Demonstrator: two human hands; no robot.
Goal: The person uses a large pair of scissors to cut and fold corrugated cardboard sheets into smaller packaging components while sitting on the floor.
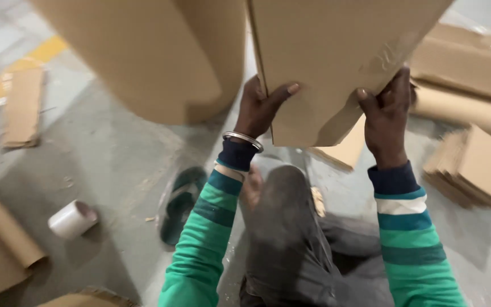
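Both hands are clamped on the lower edge of a folded cardboard box (pixel 336 51), held up in front of the person above the knees. The left hand (pixel 259 108) pinches the left fold, thumb across the front face; the right hand (pixel 386 116) grips the bottom right corner, fingers curled onto the panel. The hands are well apart, with the box's slanted bottom edge running between them.

Just left of the box stands a large cardboard roll (pixel 154 54), its curved side near the left hand — little room there. To the right lies a stack of flat cardboard pieces (pixel 475 167), apart from the right hand.

The grey concrete floor (pixel 103 153) carries a roll of tape (pixel 73 219) and a green sandal (pixel 180 204), with open floor between them and the big roll.
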